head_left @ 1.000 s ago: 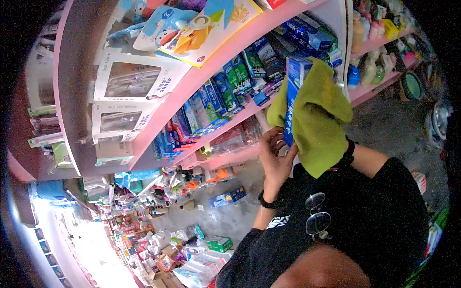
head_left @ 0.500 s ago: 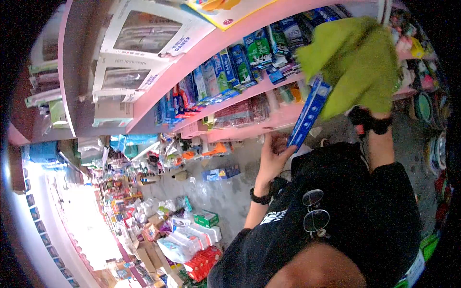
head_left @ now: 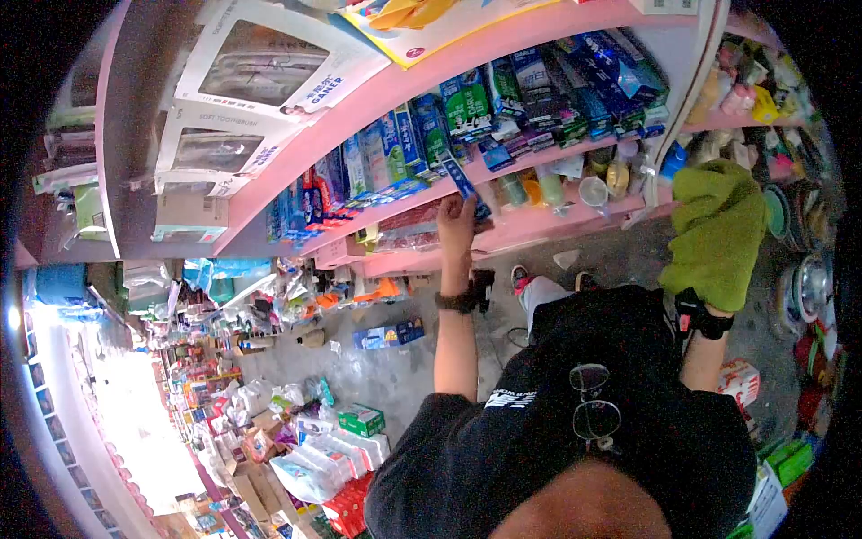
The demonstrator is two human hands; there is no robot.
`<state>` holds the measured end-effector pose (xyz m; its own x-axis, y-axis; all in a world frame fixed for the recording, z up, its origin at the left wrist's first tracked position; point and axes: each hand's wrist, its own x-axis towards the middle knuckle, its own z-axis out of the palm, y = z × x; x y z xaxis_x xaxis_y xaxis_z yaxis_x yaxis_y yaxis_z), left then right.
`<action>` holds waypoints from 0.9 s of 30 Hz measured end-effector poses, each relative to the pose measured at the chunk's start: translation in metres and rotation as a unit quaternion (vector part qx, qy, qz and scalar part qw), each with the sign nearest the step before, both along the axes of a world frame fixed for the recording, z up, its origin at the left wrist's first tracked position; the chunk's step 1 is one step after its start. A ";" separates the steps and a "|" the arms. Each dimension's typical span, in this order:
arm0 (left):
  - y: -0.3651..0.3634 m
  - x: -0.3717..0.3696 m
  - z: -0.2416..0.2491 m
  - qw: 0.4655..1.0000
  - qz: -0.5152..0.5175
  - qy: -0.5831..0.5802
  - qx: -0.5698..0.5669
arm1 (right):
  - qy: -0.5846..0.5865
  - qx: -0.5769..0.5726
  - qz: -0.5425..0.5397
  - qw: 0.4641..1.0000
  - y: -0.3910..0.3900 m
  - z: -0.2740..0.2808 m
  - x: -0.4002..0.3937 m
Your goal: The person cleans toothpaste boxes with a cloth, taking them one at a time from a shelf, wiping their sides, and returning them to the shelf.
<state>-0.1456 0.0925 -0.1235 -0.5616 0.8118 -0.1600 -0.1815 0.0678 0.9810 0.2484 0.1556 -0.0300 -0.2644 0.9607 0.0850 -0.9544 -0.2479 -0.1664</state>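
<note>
My left hand (head_left: 456,220) reaches up to the edge of the pink shelf (head_left: 503,160), its fingers closed on a narrow blue box (head_left: 460,180). Rows of toothpaste boxes (head_left: 467,108) in blue and green stand just above and beside it. A green cloth (head_left: 718,225) is bunched at the right, over my right hand, whose fingers are hidden under it; only the wrist with a dark band shows below.
White GANER boxes (head_left: 260,67) sit on the upper left shelf. Cups (head_left: 593,190) line the lower shelf. A blue carton (head_left: 388,334) lies on the grey floor (head_left: 359,377), with wrapped packs (head_left: 314,458) at lower left. Metal basins (head_left: 811,286) are at the far right.
My left hand has moved up and left to the shelf with the blue box, away from the green cloth. The cloth has moved right and down with my right arm.
</note>
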 end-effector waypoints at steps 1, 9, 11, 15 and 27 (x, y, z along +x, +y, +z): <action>0.012 0.011 0.011 1.000 -0.009 0.021 0.003 | -0.009 -0.031 -0.007 0.999 -0.003 0.000 0.002; 0.031 0.029 -0.010 0.963 0.011 0.268 0.015 | -0.059 -0.162 -0.088 0.981 -0.005 -0.065 0.035; 0.025 0.027 0.001 0.990 -0.027 0.134 -0.042 | -0.232 0.166 -0.098 0.954 -0.007 -0.052 0.031; 0.044 -0.005 -0.006 0.983 0.003 0.182 -0.036 | -0.062 0.240 0.056 0.967 0.009 -0.041 0.023; 0.082 -0.091 -0.026 0.621 0.205 0.736 -0.175 | 0.072 0.070 0.049 0.994 -0.007 -0.033 0.006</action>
